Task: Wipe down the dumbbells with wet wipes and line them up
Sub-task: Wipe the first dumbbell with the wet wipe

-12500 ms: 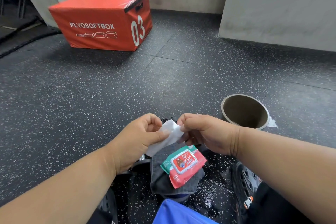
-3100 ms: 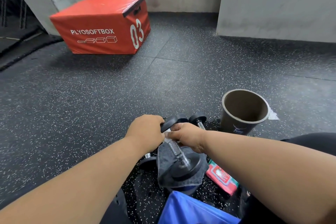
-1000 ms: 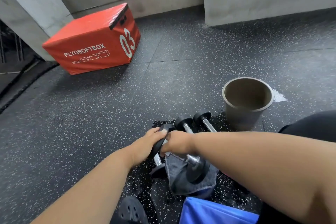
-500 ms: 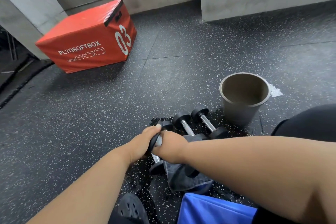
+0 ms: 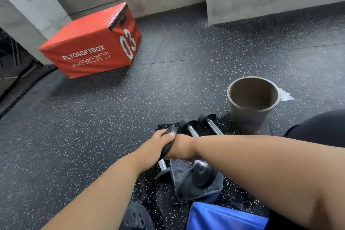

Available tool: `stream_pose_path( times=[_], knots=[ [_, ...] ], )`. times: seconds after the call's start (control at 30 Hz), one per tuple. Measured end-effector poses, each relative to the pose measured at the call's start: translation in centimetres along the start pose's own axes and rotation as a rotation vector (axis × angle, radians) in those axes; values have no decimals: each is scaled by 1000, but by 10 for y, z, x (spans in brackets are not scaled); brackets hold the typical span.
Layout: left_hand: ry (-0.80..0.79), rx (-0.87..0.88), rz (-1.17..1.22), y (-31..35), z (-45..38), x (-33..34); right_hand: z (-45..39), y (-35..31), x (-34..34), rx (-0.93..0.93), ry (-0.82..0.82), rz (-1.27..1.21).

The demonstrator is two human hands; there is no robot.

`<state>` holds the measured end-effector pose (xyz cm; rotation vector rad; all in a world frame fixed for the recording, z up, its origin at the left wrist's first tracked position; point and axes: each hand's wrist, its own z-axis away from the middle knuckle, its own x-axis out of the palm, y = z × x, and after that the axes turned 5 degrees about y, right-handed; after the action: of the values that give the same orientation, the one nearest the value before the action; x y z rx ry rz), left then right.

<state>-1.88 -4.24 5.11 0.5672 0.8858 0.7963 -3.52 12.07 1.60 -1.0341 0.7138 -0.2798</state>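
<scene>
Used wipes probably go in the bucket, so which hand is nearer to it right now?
Right. The right hand is the nearer one to the bucket; the left hand is beyond it, gripping the dumbbell's end.

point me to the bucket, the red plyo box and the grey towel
bucket (image 5: 248,117), head view, on its outer front wall.
plyo box (image 5: 89,61), head view, on its lettered side face.
towel (image 5: 183,181), head view, on the bare cloth left of the dumbbell lying on it.
</scene>
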Motion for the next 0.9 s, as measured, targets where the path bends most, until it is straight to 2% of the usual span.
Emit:
stream_pose_path(
  times=[0.03, 0.1, 0.13, 0.23, 0.4, 0.63, 0.8, 0.9],
  knots=[
    [5, -8, 4, -2, -1, 0, 2, -6, 0, 61, -63, -70],
    [21, -26, -3, -6, -3, -3, 3, -6, -2, 46, 84, -163],
    [21, -31, -15, -7, -3, -4, 2, -3, -2, 92, 47, -246],
    [15, -19, -16, -6, 1, -4, 0, -4, -7, 83, -9, -231],
    [12, -35, -45, -4, 7, -8, -1, 6, -18, 198, -13, -329],
    [13, -98, 1, -3, 11, -10, 6, 11, -30, 182, -21, -446],
    [24, -105, -6, -5, 11, -10, 5, 18, -26, 246, 171, -634],
    [28, -108, -18, -4, 12, -9, 1, 27, -19, 250, 198, -723]
  ],
)
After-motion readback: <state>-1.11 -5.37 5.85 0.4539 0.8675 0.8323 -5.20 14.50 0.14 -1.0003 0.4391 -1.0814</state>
